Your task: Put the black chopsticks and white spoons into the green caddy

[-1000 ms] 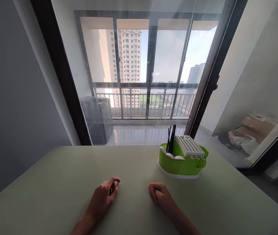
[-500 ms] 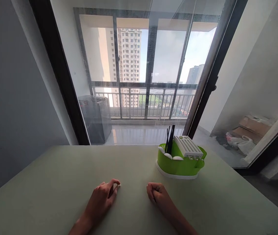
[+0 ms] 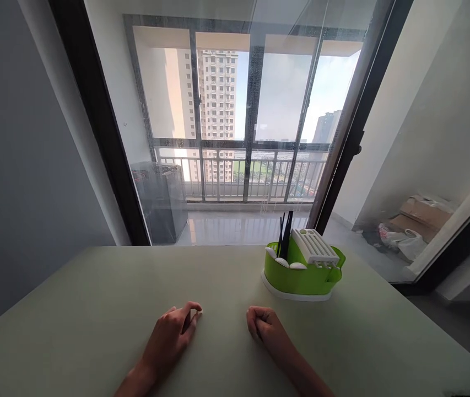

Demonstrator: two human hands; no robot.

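Two bare forearms are stretched over a pale green table (image 3: 106, 298), seen from above. The left hand (image 3: 172, 334) is held palm down, its fingers loosely bent and the index finger arched toward the thumb; whether anything is pinched at the fingertips cannot be told from this view. The right hand (image 3: 268, 329) is curled into a fist, with the fingers pressed together, and is set well apart from the left.

Just beyond the right hand, untouched, a bright green cutlery holder (image 3: 298, 280) is placed upright near the far edge of the table, to the right of the middle. It is edged at the bottom by a white base and topped by a slotted white rack (image 3: 316, 246). Dark chopsticks (image 3: 286, 237) are stood in its left compartment, leaning slightly.

Behind the table, a balcony is seen through glass, with a dark grey cabinet (image 3: 162, 207) placed at left and a railing (image 3: 218, 175) backed by a tall building (image 3: 218, 94). At right, a cardboard box (image 3: 427, 212) and a plastic bag (image 3: 409, 243) are left on the floor.
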